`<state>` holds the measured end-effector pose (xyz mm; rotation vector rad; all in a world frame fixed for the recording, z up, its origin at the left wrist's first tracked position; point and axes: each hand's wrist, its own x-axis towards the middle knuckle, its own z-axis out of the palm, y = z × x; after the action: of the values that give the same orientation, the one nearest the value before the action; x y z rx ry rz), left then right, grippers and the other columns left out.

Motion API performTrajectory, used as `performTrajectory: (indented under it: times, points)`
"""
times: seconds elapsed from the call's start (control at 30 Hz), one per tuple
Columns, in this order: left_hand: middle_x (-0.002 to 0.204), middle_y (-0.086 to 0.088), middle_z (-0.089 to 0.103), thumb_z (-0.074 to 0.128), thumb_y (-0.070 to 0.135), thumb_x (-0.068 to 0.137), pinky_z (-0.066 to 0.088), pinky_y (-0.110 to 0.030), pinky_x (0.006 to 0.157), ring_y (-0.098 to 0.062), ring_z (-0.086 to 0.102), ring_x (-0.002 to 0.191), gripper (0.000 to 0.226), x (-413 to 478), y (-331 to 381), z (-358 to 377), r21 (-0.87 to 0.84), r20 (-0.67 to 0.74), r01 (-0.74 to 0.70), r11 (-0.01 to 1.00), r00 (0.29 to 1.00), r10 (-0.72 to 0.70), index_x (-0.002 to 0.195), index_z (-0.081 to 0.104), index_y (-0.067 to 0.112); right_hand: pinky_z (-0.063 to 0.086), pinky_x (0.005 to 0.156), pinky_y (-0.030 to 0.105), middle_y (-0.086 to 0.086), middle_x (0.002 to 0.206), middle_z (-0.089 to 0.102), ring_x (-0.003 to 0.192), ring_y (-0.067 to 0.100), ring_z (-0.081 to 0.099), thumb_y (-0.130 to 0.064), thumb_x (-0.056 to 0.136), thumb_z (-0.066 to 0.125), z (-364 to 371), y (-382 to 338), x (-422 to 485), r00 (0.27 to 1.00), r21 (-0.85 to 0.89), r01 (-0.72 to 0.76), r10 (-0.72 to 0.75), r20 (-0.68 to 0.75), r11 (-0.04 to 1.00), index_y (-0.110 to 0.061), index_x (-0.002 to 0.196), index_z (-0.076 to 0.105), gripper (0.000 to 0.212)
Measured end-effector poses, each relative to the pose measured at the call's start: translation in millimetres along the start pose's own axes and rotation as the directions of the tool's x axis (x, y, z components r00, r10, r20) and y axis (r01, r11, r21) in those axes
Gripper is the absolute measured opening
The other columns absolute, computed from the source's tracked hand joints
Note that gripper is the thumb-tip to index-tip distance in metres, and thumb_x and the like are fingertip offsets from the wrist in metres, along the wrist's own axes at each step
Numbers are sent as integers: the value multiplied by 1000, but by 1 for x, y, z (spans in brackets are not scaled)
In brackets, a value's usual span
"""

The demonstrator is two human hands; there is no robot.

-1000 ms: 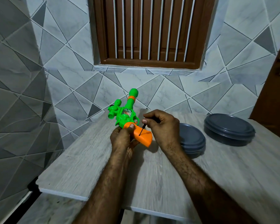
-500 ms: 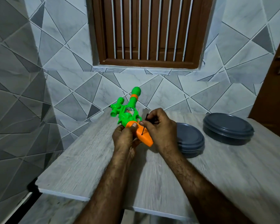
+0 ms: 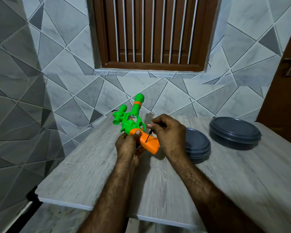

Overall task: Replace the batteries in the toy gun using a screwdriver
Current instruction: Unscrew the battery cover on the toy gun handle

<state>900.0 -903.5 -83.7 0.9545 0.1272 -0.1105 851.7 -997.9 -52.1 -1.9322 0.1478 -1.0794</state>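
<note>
A green toy gun (image 3: 130,121) with an orange grip lies tilted above the grey wood-grain table (image 3: 91,174), barrel pointing up toward the tiled wall. My left hand (image 3: 128,145) grips the orange handle from below, thumb on its top edge. My right hand (image 3: 168,133) pinches a small dark screwdriver (image 3: 148,136), whose thin shaft slants down-left with its tip on the orange grip's side. The screwdriver's handle is hidden inside my fingers.
Two dark grey round lidded containers stand on the table to the right: one (image 3: 198,145) just behind my right wrist, another (image 3: 234,132) farther back right. A tiled wall and a barred brown window (image 3: 149,31) rise behind. The table's front edge (image 3: 65,201) lies near me.
The gun and both hands have shifted slightly in view. The screwdriver tip stays on the orange grip, and my right fingers have changed their hold on it a little.
</note>
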Motion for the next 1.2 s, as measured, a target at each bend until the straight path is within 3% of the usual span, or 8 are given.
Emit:
performTrajectory:
  times: [0.13, 0.23, 0.37, 0.57, 0.77, 0.93, 1.07, 1.2]
  points:
    - [85, -12, 64, 61, -1, 89, 56, -36, 53, -27, 63, 72, 11, 1, 1, -1, -5, -6, 3, 1000, 1000, -3, 89, 59, 10, 58, 85, 31, -10, 89, 74, 87, 8, 71, -2, 81, 72, -2, 0, 0, 993, 39, -61, 56, 108, 997, -22, 90, 76, 23]
    - [84, -13, 63, 60, -1, 90, 56, -37, 57, -26, 63, 71, 10, 1, 1, 0, -6, -10, 4, 1000, 1000, -4, 89, 58, 9, 56, 85, 26, -10, 89, 74, 86, 5, 69, -5, 79, 75, -2, -5, -1, 987, 40, -37, 30, 160, 999, -21, 93, 77, 21]
    - [87, -13, 63, 60, -1, 89, 57, -37, 54, -26, 63, 72, 11, 1, 0, -1, -10, -9, 10, 1000, 1000, -11, 96, 59, 8, 50, 80, 17, -1, 88, 73, 84, 7, 66, -12, 73, 82, 1, -5, -5, 997, 59, 64, -66, 39, 996, -18, 86, 81, 15]
    - [86, -12, 63, 62, 0, 89, 56, -36, 57, -24, 63, 71, 11, 4, -1, -6, -7, -39, 19, 1000, 999, -19, 89, 58, 10, 56, 90, 35, -8, 95, 77, 90, 9, 70, -8, 83, 72, 1, -1, -3, 994, 58, -65, 59, 97, 996, -21, 96, 79, 20]
    - [83, -12, 63, 63, 0, 89, 57, -41, 59, -24, 62, 71, 10, 7, -3, -7, -23, -42, 36, 999, 998, -37, 94, 58, 7, 55, 84, 31, -1, 90, 74, 86, 11, 68, -12, 74, 81, 3, -2, -8, 999, 50, 30, -32, 37, 998, -17, 88, 80, 15]
    - [80, -12, 62, 63, -1, 88, 57, -37, 48, -24, 61, 68, 10, 9, -4, -8, -30, -48, 30, 999, 998, -32, 92, 58, 6, 57, 87, 38, -5, 93, 77, 88, 12, 71, -5, 85, 68, 4, 5, -6, 995, 45, -71, 67, 76, 996, -20, 97, 78, 22]
    - [84, -13, 63, 63, -1, 88, 57, -45, 65, -26, 63, 73, 18, 12, -4, -9, -47, -47, 30, 998, 998, -32, 104, 57, 4, 56, 83, 26, -4, 93, 74, 84, 10, 69, -10, 79, 77, 4, 2, -7, 993, 35, -33, 29, 114, 999, -19, 93, 78, 17]
    - [86, -14, 64, 63, 0, 88, 57, -45, 63, -29, 64, 76, 12, 13, -7, -10, -37, -39, 32, 999, 999, -34, 96, 58, 6, 54, 79, 21, -6, 85, 73, 81, 6, 68, -8, 76, 78, 7, 1, -9, 999, 58, -11, 9, 35, 998, -19, 85, 79, 14]
